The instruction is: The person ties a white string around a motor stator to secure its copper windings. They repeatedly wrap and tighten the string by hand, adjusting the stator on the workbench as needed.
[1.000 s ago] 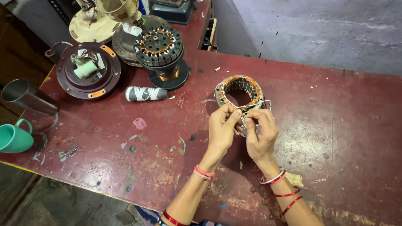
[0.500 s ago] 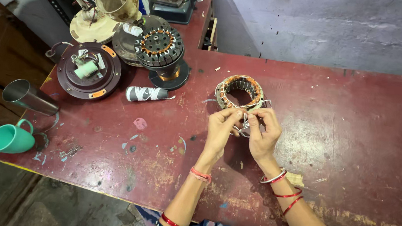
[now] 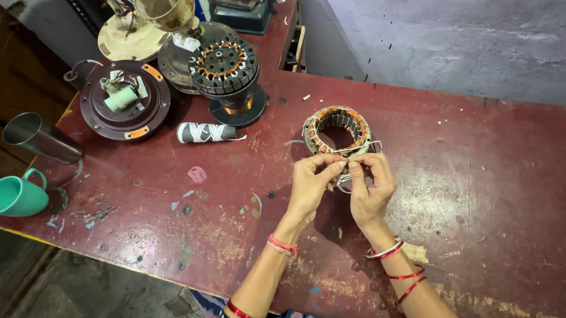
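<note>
Your red worktop (image 3: 502,203) carries the stator ring (image 3: 337,131) at centre, same spot as a second ago; second wound stator (image 3: 226,69) at 10 o'clock, green mug (image 3: 13,195) at 9. Your hands have barely shifted, so the lead work looks ongoing. Left hand (image 3: 310,183) and right hand (image 3: 371,189) are both pinched shut on thin white wire (image 3: 345,181) at the ring's 6 o'clock edge, fingertips nearly touching.

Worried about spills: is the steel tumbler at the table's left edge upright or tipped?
Tipped: the tumbler lies on its side, open mouth facing left, beside the green mug.
</note>
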